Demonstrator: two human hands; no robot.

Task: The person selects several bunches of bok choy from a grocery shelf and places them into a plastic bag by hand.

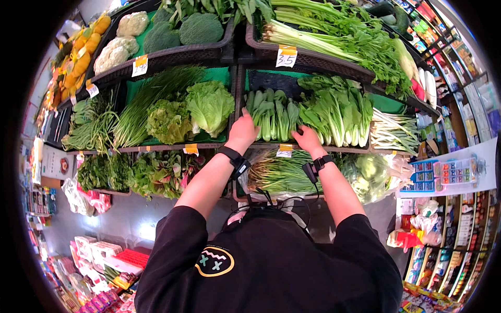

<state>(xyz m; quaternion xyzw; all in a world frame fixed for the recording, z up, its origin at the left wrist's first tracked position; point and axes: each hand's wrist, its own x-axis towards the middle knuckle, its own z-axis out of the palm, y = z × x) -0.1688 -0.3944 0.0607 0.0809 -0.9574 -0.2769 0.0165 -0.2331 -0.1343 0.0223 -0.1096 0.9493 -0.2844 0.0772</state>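
A row of green leafy stalks (274, 117), like choy sum, stands in a dark produce crate (270, 80) in front of me. My left hand (243, 128) is at the row's left end beside the crate divider, its index finger and thumb apart. At the right end, my right hand (307, 139) has its fingertips against or very close to the stalks, fingers spread. Contact is hard to make out on either side. Larger leafy greens with pale stems (338, 113) lie just right of my right hand. Both wrists carry black straps with small devices.
Left of the divider are a green lettuce (210, 105) and long thin green stems (152, 105). Celery (313, 39) and broccoli (201, 29) fill the tier above. Below lie bagged scallions (280, 172) and a bagged pale green vegetable (368, 174). Price tags hang on crate rims.
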